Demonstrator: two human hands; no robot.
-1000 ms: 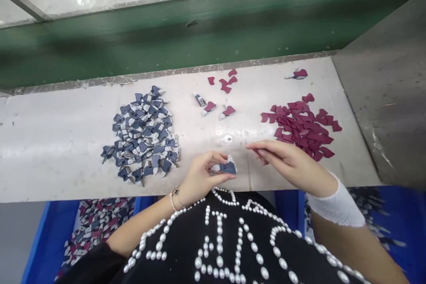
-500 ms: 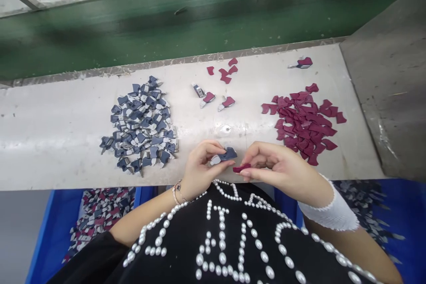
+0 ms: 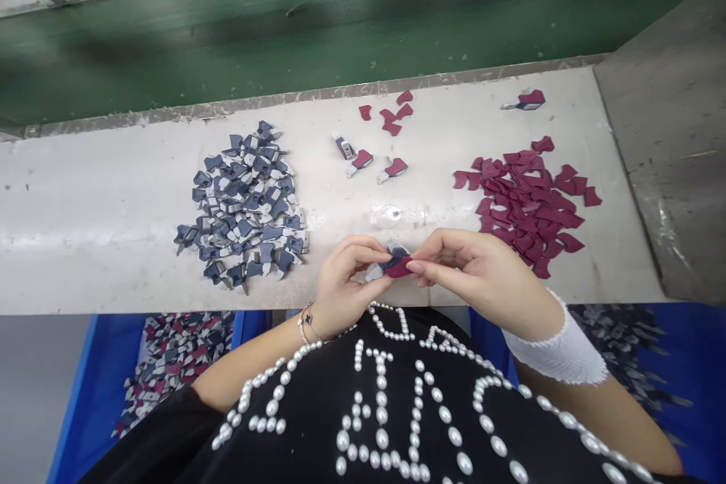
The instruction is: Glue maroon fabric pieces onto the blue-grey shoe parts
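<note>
Maroon piece (image 3: 398, 268) between right hand's (image 3: 482, 272) fingertips, against blue-grey part (image 3: 392, 257).

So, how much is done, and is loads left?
Three red-topped pieces on the table look done. The left hand holds a blue-grey piece and the right hand a red one, close together. The big blue-grey pile and red pile look left to do.
</note>
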